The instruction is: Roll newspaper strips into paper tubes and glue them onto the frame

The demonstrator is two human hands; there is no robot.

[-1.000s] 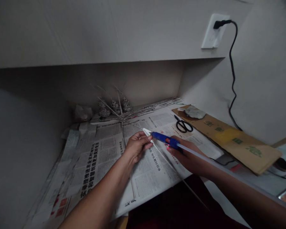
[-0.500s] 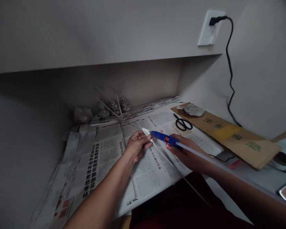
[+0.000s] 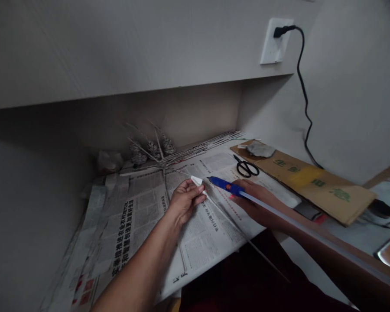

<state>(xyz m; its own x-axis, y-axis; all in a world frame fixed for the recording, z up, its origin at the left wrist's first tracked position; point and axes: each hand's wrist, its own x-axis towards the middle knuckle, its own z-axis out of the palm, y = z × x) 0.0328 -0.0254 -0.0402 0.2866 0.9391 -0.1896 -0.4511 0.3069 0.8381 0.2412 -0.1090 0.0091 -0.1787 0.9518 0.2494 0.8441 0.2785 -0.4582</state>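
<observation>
My left hand is closed, its fingertips pinching a thin rolled paper stick at the end where a white paper corner stands loose. From the pinch, the stick slants down past the table's front edge. My right hand grips a blue hot glue gun with a red light glowing on it. A long translucent glue stick runs out of its back over my right forearm. The nozzle points at the paper corner, with a small gap between them. Beyond my left hand, several paper sticks cross in a bundle.
Newspaper covers the tabletop. Black scissors lie right of the glue gun, beside a cardboard piece bearing a grey lump. Long paper sticks and several coiled paper shapes sit at the back. A black cord hangs from the wall socket.
The glue gun's nozzle has drawn back to the right, off the paper corner it was touching. My left hand keeps its pinch on the paper stick. The view has shifted slightly.
</observation>
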